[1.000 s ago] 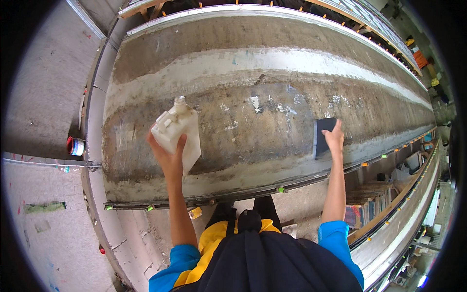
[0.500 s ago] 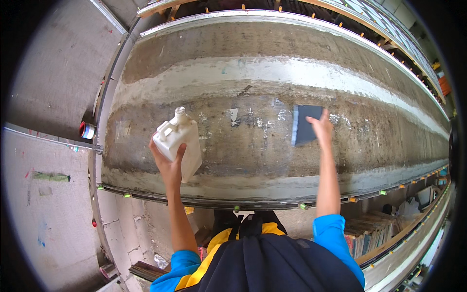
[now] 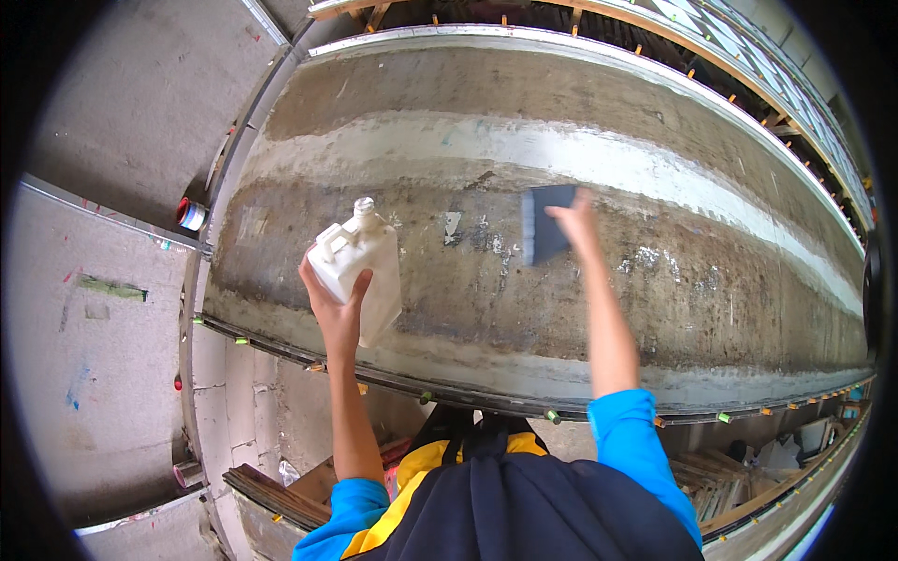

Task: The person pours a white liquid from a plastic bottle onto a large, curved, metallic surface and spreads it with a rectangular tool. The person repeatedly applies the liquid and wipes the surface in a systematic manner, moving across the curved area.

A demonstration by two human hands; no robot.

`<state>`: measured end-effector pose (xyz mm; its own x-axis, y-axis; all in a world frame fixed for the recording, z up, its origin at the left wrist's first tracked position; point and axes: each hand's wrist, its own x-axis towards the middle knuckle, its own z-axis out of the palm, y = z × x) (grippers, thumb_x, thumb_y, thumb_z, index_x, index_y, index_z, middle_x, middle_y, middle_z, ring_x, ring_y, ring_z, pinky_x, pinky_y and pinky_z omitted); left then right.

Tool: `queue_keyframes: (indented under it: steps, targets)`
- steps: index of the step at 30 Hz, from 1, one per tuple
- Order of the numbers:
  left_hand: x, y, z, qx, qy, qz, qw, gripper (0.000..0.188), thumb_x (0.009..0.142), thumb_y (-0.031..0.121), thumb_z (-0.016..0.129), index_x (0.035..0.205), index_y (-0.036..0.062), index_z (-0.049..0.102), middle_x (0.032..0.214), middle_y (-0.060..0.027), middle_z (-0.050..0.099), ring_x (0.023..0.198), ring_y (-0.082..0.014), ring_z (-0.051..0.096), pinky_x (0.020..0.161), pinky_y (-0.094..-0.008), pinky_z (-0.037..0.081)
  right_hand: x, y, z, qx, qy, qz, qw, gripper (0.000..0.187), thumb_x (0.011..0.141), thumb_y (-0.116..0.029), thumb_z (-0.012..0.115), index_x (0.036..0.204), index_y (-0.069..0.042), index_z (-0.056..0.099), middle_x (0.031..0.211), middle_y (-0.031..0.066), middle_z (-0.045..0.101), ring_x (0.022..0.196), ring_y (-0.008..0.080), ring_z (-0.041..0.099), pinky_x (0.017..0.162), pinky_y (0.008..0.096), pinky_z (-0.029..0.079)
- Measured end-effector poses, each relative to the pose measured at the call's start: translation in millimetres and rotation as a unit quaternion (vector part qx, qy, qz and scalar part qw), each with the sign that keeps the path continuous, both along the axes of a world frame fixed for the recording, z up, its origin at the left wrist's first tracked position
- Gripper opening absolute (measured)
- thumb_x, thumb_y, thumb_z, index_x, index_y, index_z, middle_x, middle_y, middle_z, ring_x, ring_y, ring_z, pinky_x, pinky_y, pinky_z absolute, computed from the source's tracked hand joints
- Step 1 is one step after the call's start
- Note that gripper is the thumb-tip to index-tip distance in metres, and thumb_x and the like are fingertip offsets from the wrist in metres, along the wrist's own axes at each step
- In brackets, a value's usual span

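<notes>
Head view: streaked tabletop (image 3: 440, 304), timber rail (image 3: 341, 8), left hand (image 3: 335, 304) around jug (image 3: 360, 266), right hand (image 3: 575, 224) around scraper (image 3: 548, 229)

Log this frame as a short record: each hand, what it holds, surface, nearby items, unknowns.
left_hand: left hand grips the white jug by its side
right_hand: right hand holds the dark flat piece at its right side, blurred
layout: jug left of dark flat piece
surface: long stained work surface, whitish band along its length
near_edge: row of small clips, some green, some orange
left_side: red-rimmed can beyond the surface's left edge
unknown: jug contents; whether jug touches surface
</notes>
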<state>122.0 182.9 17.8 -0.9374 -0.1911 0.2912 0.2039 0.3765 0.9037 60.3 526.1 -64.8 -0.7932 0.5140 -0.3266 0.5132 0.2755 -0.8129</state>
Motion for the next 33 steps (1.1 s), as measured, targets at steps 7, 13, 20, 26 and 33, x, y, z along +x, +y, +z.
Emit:
queue_keyframes:
  steps: [7, 13, 20, 26, 33]
  targets:
    - [-14, 4, -2, 0.024, 0.013, -0.045, 0.999, 0.070, 0.070, 0.017, 0.077, 0.126, 0.0068, 0.036, 0.119, -0.0117, 0.045, 0.111, -0.0229, 0.046, 0.094, -0.0359, 0.038, -5, 33, -3, 0.099, 0.018, -0.016, 0.995, 0.078, 0.069, -0.021, 0.072, 0.131, 0.003, 0.030, 0.101, 0.0283, 0.060, 0.094, 0.0366, 0.060, 0.083, 0.0413, 0.048]
    - [-43, 7, -2, 0.037, 0.009, -0.101, 0.994, 0.069, 0.070, 0.015, 0.077, 0.126, 0.0063, 0.038, 0.119, -0.0112, 0.046, 0.110, -0.0230, 0.047, 0.093, -0.0351, 0.039, -67, -112, -8, 0.114, 0.029, 0.119, 0.986, 0.080, 0.067, -0.027, 0.074, 0.129, 0.002, 0.033, 0.102, 0.0271, 0.060, 0.093, 0.0353, 0.061, 0.082, 0.0415, 0.048]
    - [-73, -8, -20, 0.029, -0.028, -0.122, 0.992, 0.071, 0.068, 0.022, 0.078, 0.126, 0.0070, 0.039, 0.119, -0.0121, 0.046, 0.110, -0.0253, 0.047, 0.092, -0.0368, 0.040, 24, 29, 11, -0.028, -0.029, -0.146, 0.989, 0.067, 0.068, -0.015, 0.073, 0.124, 0.000, 0.039, 0.113, 0.0216, 0.057, 0.093, 0.0322, 0.062, 0.080, 0.0377, 0.053]
    - [-96, 31, -22, -0.099, 0.009, -0.211, 0.972, 0.069, 0.068, 0.019, 0.077, 0.126, 0.0082, 0.041, 0.118, -0.0119, 0.048, 0.109, -0.0250, 0.049, 0.091, -0.0377, 0.042, 31, -6, 19, 0.114, -0.037, -0.101, 0.988, 0.079, 0.075, -0.020, 0.068, 0.136, 0.002, 0.024, 0.113, 0.0287, 0.055, 0.100, 0.0346, 0.059, 0.093, 0.0421, 0.045]
    - [-96, 62, -4, -0.257, 0.035, -0.264, 0.929, 0.067, 0.067, 0.028, 0.077, 0.123, 0.0108, 0.045, 0.111, -0.0112, 0.049, 0.105, -0.0298, 0.047, 0.089, -0.0437, 0.037, 77, 15, 6, 0.120, -0.076, -0.156, 0.978, 0.086, 0.070, -0.030, 0.073, 0.136, 0.000, 0.028, 0.125, 0.0262, 0.047, 0.114, 0.0303, 0.051, 0.100, 0.0425, 0.038]
